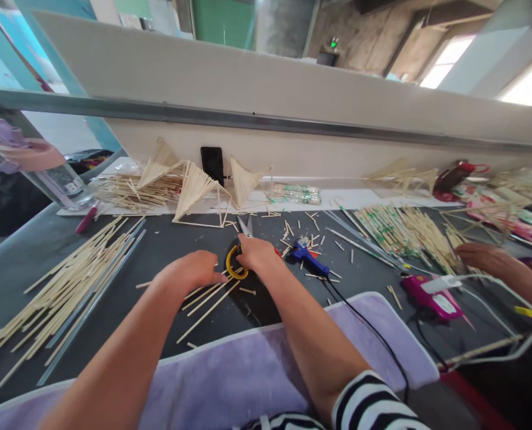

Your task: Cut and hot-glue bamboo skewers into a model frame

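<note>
My right hand (257,254) is closed around the scissors (236,263) near their pivot. Their yellow handle loop shows to the left of the hand, and the metal blades point away from me. My left hand (196,269) is just left of the handle, above a few thin wooden sticks (209,307) on the dark table. Its thumb and fingers are apart, with nothing visible between them. A blue hot glue gun (309,258) lies right of my right hand among short cut stick pieces.
Loose sticks (68,286) and clear glue sticks (100,298) lie left. Stick models (198,194), a phone (212,164) and a bottle (46,170) stand behind. A purple cloth (230,382) covers the front edge. At right are a pink device (431,298), cables and another person's hand (485,257).
</note>
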Available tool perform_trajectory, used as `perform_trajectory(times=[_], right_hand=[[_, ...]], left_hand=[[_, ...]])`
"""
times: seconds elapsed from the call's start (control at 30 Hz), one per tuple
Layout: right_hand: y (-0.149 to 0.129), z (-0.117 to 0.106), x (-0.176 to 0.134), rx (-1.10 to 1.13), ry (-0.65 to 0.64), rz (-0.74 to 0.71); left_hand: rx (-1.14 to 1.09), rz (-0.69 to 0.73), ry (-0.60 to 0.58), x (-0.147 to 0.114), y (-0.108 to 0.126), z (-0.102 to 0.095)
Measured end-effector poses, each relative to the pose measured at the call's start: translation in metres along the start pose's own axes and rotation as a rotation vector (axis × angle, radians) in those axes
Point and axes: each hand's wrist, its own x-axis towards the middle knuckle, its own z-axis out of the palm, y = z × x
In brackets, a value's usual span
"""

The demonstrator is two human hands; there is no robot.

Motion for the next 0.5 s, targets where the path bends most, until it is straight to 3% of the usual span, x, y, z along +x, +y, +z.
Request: perform_trajectory(times=[0.17,0.37,0.5], right_hand=[[-0.001,-0.002,-0.003,0.002,0.01,-0.035],[0.007,-0.005,-0.001,0.023,0.005,-0.028],[0.006,-0.005,-0.002,0.037,0.0,-0.042]], left_hand=[[0.078,-0.052,0.026,-0.012,0.03,0.007],[0.126,0.03,-0.056,-0.013,0.04,0.01],[0.131,0.015,-0.045,-0.016,0.05,0.015]])
